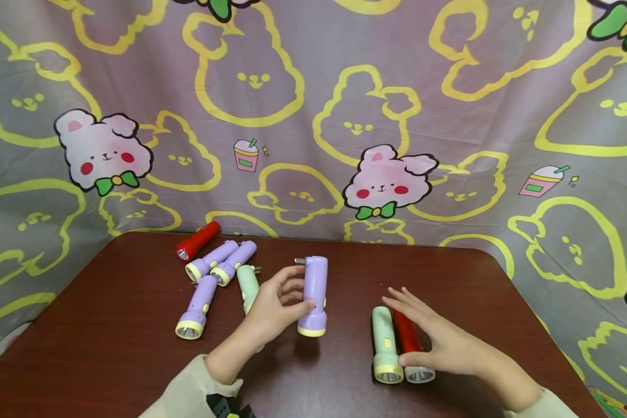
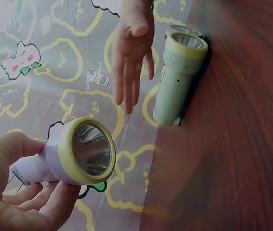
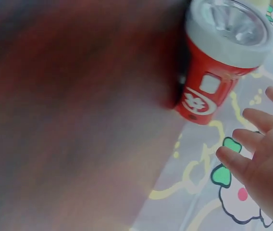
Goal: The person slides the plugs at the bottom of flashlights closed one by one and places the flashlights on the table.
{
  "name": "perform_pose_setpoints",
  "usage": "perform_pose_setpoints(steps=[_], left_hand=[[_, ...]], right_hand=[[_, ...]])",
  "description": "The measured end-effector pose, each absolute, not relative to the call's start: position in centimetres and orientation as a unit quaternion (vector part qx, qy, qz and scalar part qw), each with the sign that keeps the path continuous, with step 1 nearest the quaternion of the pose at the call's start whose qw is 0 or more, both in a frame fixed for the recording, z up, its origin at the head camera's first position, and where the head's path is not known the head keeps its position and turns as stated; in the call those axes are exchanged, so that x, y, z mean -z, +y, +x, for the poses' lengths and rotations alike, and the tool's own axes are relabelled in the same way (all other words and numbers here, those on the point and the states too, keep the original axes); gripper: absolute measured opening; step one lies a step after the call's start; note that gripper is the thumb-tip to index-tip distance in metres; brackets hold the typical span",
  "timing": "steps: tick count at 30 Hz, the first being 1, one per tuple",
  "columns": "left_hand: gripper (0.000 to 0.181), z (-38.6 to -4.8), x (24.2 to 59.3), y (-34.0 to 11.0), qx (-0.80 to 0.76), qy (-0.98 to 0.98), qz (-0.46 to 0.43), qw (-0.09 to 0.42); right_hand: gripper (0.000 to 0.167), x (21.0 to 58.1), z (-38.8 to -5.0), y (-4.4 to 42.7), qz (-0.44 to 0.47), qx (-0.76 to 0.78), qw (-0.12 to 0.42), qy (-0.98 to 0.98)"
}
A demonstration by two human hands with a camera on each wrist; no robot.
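My left hand (image 1: 278,303) grips a purple flashlight (image 1: 316,293) by its body, lifted over the table. Its yellow-rimmed lens end points down in the head view, and metal plug prongs stick out near the top. In the left wrist view the lens of this purple flashlight (image 2: 92,149) faces the camera. My right hand (image 1: 446,342) hovers with spread fingers over a red flashlight (image 1: 407,334), partly covering it. Left of that one, side by side, lies a pale green flashlight (image 1: 384,342). The right wrist view shows the red flashlight (image 3: 206,82) apart from the fingers.
On the table's left lie another red flashlight (image 1: 198,241), three purple flashlights (image 1: 201,302) and a pale green flashlight (image 1: 248,284) partly hidden by my left hand. A patterned curtain (image 1: 313,145) hangs behind the dark brown table (image 1: 110,348).
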State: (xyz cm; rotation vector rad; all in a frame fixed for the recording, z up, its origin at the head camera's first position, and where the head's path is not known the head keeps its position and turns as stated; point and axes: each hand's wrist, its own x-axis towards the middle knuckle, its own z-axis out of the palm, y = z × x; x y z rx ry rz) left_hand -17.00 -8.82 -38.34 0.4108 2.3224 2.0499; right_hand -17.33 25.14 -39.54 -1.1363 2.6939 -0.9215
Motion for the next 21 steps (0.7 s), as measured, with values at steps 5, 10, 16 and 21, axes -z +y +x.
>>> perform_pose_setpoints(steps=[5, 10, 16, 21], left_hand=[[0.060, -16.8, 38.5, -8.3, -0.661, 0.737, 0.139, 0.014], [0.060, -16.6, 38.8, -7.8, -0.664, 0.733, 0.149, 0.017], [0.060, -16.4, 38.9, -7.1, -0.670, 0.726, 0.156, 0.021], [0.060, -16.3, 38.9, -6.5, -0.675, 0.720, 0.159, 0.025]], right_hand=[[0.085, 38.6, -17.6, 24.4, -0.361, 0.292, 0.025, 0.885], [0.081, 37.8, -18.1, 23.7, -0.378, 0.291, 0.009, 0.879], [0.078, 37.2, -18.6, 22.6, -0.376, 0.306, 0.004, 0.874], [0.075, 36.5, -19.2, 21.6, -0.379, 0.319, -0.005, 0.868]])
